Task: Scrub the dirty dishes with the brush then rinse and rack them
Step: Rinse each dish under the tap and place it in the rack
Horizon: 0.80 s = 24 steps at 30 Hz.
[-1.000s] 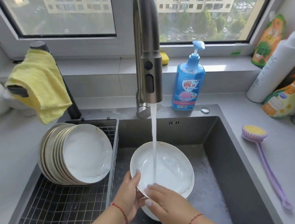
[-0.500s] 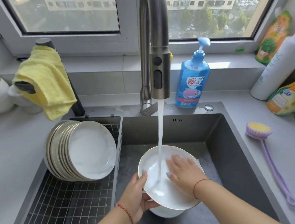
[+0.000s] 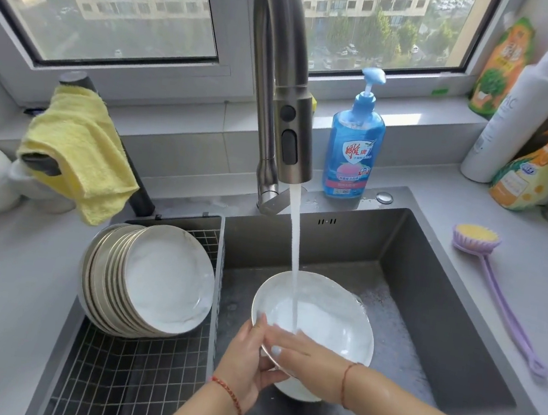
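We have the plate (image 3: 321, 316) tilted under the running water (image 3: 293, 261) in the sink (image 3: 442, 314), its open face turned up toward us and its far rim higher than the near one. Our left hand (image 3: 247, 359) grips the near-left rim, thumb over the edge and fingers curled beneath. Our right hand (image 3: 309, 356) lies across the inside of the plate with fingers fairly straight, rubbing the wet face rather than gripping it — the stream lands just beyond those fingers.

The relation that matters next is sideways: the rack (image 3: 127, 379) sits directly to the left of the plate, on the far side of a thin divider, and the left hand is the nearer one to it. The stack of plates (image 3: 153, 278) there leans on edge toward the back left, faces turned our way, so this plate would probably have to go in front of them, tipped the same way.

The plate looks white with a thin darker rim, glossy and wet, and we see no obvious food left on it, though the water blurs the centre. A second white dish (image 3: 298, 391) shows beneath it. The brush (image 3: 476, 237) lies on the counter (image 3: 546, 309) to the right, well apart from both hands, handle pointing toward us.
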Tool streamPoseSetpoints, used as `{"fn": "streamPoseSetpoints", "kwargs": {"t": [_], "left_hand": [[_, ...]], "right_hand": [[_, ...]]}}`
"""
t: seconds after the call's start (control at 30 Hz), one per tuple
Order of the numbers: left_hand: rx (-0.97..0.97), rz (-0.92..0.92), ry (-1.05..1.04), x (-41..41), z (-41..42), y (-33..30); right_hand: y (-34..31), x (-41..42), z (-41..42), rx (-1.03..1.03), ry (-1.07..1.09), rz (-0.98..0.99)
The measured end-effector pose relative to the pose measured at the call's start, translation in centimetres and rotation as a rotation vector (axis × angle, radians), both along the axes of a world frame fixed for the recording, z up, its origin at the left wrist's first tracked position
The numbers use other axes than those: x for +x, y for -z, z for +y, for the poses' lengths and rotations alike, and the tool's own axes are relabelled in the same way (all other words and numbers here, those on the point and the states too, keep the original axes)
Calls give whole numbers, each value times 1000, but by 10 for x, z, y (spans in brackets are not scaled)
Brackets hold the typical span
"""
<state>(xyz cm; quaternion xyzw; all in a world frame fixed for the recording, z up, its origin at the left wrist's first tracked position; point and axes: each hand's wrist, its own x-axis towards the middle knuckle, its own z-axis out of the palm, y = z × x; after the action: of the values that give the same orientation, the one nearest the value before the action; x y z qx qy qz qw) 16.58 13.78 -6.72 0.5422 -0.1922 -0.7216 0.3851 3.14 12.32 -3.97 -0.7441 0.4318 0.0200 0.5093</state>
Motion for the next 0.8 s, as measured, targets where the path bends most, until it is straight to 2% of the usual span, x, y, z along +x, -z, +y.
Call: {"fn": "streamPoseSetpoints", "kwargs": {"t": [0.1, 0.2, 0.3, 0.4, 0.5, 0.6, 0.73, 0.8], "left_hand": [[-19, 9, 27, 0, 0, -2], [7, 20, 22, -1, 2, -4], [37, 35, -15, 1, 3, -3], [33, 18, -41, 7, 1, -2], [33, -23, -57, 12, 0, 1], [27, -32, -60, 15, 0, 2], [13, 5, -75, 15, -1, -1], [18, 9, -79, 13, -1, -4]], "right_hand": [[9, 4, -20, -85, 32, 45], [27, -7, -42, -143, 210, 192], [30, -30, -54, -296, 96, 499], [21, -48, -46, -405, -11, 689], [11, -51, -24, -326, -79, 762], [2, -44, 2, -253, -165, 708], [1, -22, 25, -208, -61, 270], [1, -8, 19, -151, -29, 123]]}}
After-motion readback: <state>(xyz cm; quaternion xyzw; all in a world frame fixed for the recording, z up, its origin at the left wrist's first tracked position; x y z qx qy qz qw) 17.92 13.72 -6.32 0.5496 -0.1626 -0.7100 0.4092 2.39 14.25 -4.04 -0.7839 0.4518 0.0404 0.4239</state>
